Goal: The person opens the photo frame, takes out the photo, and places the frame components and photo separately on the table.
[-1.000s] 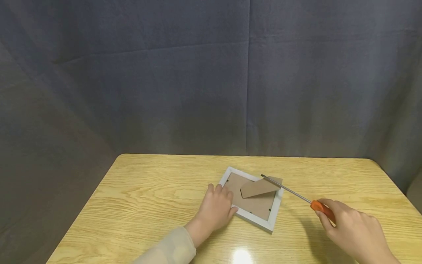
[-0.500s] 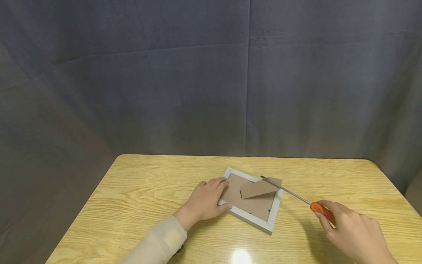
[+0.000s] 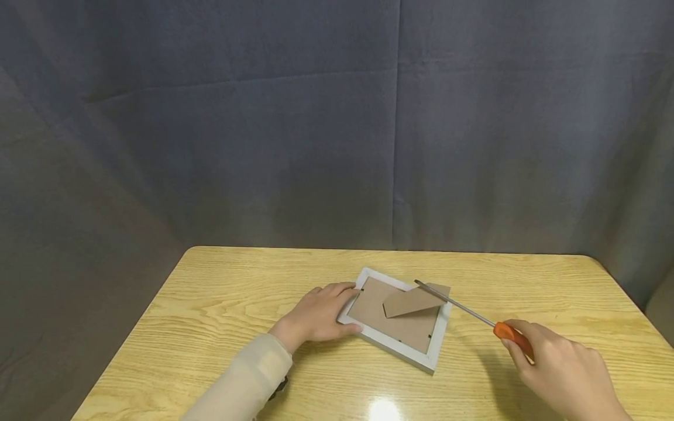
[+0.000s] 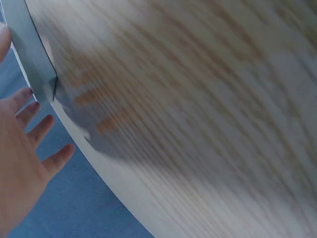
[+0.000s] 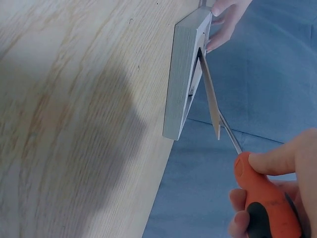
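Note:
A picture frame [image 3: 396, 346] with a pale border lies face down on the table, its brown backing board [image 3: 370, 307] up. The backing's stand leg [image 3: 413, 300] is tilted up off the board. My left hand [image 3: 317, 314] holds the frame's left end between thumb and forefinger; its other fingers spread loosely past the corner in the left wrist view. My right hand [image 3: 566, 365] grips the orange and black handle [image 5: 267, 198] of a screwdriver [image 3: 468, 310]. The screwdriver's metal shaft crosses over the raised leg, with its tip above the frame's far side.
Small dark tabs [image 3: 429, 336] sit along the inner edge of the frame. Under everything is a wood-grain table [image 3: 237, 292] with rounded back corners. A dark grey curtain [image 3: 316, 146] hangs behind it.
My left hand has slid left, off the backing board to the frame's left end, uncovering more of the board. My right hand and the screwdriver have barely shifted.

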Demonstrator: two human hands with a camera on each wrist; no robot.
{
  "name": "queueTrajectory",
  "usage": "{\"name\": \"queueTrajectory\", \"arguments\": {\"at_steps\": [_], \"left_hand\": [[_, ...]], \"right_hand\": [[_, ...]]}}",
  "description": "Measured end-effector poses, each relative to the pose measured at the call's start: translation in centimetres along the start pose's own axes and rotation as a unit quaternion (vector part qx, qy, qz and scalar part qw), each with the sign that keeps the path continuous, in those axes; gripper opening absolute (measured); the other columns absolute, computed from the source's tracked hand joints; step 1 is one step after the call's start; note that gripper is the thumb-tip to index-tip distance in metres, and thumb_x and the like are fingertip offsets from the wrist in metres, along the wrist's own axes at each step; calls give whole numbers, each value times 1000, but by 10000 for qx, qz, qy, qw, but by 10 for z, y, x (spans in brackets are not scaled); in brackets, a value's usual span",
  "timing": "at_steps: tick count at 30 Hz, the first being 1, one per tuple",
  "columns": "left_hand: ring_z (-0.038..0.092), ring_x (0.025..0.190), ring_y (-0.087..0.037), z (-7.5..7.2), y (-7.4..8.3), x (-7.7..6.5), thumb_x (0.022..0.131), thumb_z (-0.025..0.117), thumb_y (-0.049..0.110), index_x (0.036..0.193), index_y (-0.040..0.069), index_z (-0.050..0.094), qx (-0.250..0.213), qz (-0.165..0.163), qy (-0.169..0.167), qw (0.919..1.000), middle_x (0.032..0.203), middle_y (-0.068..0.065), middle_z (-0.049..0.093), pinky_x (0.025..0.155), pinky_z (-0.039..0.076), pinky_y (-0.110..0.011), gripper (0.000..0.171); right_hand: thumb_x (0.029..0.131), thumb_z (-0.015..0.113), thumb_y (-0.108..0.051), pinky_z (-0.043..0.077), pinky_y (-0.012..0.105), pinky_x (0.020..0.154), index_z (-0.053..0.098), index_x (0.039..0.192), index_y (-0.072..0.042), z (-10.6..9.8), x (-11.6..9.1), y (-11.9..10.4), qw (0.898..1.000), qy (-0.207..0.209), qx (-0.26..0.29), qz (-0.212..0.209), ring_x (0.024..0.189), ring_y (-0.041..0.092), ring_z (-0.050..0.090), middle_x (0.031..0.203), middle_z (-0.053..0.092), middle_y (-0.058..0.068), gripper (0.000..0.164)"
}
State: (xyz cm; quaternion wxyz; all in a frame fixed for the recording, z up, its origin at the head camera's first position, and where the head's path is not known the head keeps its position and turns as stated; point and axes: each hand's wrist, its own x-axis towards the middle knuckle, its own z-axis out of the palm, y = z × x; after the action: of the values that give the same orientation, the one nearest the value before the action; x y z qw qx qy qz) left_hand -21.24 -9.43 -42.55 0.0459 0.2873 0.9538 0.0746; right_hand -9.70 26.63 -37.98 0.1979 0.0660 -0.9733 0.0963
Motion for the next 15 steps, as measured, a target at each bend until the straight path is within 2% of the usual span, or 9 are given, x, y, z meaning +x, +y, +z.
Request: {"name": "queueTrajectory", "arguments": {"at_steps": [4, 9, 15], "left_hand": [[29, 140, -25, 0, -2, 0, 81, 46, 70, 146, 24, 34, 9, 94, -11, 10000, 158, -2, 28, 111, 33, -57, 81], [27, 141, -22, 2, -2, 1, 82, 44, 70, 146, 21, 35, 242, 210, 43, 9995, 159, 1, 26, 110, 34, -55, 81], [29, 140, -24, 3, 6, -1, 81, 44, 71, 146, 18, 35, 315, 88, 25, 9995, 158, -1, 28, 111, 33, -57, 84]], "right_hand": [[81, 67, -32, 39, 39, 36, 69, 96, -17, 0, 0, 0, 9999, 108, -4, -52, 51, 18, 57, 74, 71, 0, 21], [82, 66, -31, 39, 40, 35, 69, 96, -17, 1, 0, 1, 9999, 138, 5, -69, 50, 17, 56, 73, 71, 0, 20], [82, 67, -29, 39, 41, 35, 68, 97, -15, 2, -1, 3, 10000, 70, -21, -62, 50, 17, 56, 75, 72, 3, 21]]}}
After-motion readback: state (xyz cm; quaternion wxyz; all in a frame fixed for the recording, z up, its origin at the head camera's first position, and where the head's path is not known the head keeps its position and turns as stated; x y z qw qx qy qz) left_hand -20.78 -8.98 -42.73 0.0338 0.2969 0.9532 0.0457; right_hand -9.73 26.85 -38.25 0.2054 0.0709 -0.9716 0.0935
